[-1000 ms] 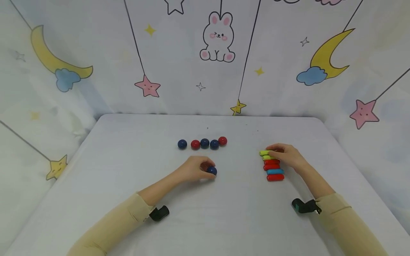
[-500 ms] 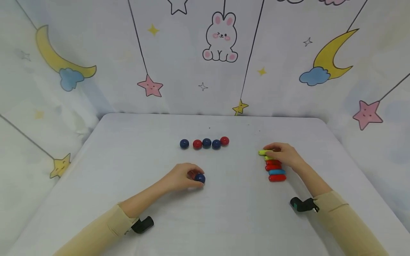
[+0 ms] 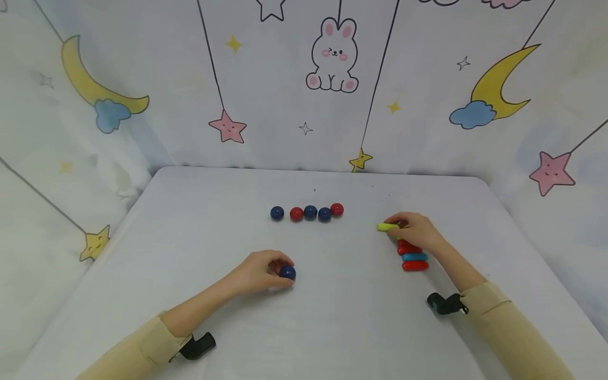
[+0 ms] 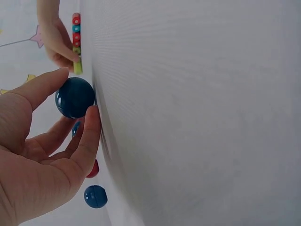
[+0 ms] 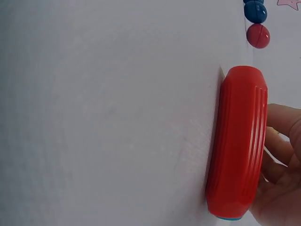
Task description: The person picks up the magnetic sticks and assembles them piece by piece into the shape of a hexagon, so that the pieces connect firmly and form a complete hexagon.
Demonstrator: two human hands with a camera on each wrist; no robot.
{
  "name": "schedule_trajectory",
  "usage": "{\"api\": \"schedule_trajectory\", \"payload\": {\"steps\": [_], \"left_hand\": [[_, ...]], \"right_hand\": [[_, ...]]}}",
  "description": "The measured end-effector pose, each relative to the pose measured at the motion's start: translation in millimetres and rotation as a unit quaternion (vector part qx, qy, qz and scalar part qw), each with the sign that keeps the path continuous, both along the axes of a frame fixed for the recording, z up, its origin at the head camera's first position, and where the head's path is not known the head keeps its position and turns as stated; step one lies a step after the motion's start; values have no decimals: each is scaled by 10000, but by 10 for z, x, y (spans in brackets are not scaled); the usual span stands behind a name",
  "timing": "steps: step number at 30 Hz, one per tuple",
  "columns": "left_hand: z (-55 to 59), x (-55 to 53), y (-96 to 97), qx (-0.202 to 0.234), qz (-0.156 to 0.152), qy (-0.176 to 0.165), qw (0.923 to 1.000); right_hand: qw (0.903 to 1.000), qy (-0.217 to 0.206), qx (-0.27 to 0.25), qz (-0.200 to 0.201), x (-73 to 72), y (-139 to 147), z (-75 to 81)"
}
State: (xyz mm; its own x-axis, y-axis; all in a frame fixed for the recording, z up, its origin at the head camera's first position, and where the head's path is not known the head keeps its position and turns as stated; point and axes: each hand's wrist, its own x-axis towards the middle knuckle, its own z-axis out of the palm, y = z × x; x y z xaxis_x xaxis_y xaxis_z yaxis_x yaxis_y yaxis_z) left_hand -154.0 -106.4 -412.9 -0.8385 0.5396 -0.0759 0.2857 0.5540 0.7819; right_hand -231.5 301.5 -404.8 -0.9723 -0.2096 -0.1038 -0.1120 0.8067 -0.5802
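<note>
My left hand (image 3: 261,272) pinches a glossy dark blue ball (image 3: 287,272) between thumb and fingers, close over the white table. In the left wrist view the thumb and a fingertip lie on either side of that ball (image 4: 75,97). To the right, my right hand (image 3: 418,232) pinches a yellow-green cylinder (image 3: 388,227) at the far end of a row of short cylinders. It sticks out left of the row. Nearer me lie red cylinders (image 3: 415,266) and a blue one (image 3: 415,257); another yellow-green one is mostly hidden by the hand. A ribbed red cylinder (image 5: 239,141) fills the right wrist view's foreground.
Beyond my hands, several balls form a loose line: a blue ball (image 3: 277,213) set apart at left, then a red ball (image 3: 296,214), blue ones and a red ball (image 3: 337,209) at right. A patterned cloth (image 3: 266,79) hangs behind the white table (image 3: 351,327).
My left hand has moved left and toward me with the blue ball. My right hand has shifted the yellow-green cylinder leftward from the row. The head view has turned slightly left.
</note>
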Motion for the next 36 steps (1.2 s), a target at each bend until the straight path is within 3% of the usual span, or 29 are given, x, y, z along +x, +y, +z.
{"api": "schedule_trajectory", "payload": {"steps": [19, 36], "left_hand": [[7, 80, -79, 182, 44, -141, 9997], [1, 92, -75, 74, 32, -1, 10000]], "right_hand": [[9944, 238, -381, 955, 103, -513, 0], [9681, -226, -839, 2350, 401, -1251, 1]]}}
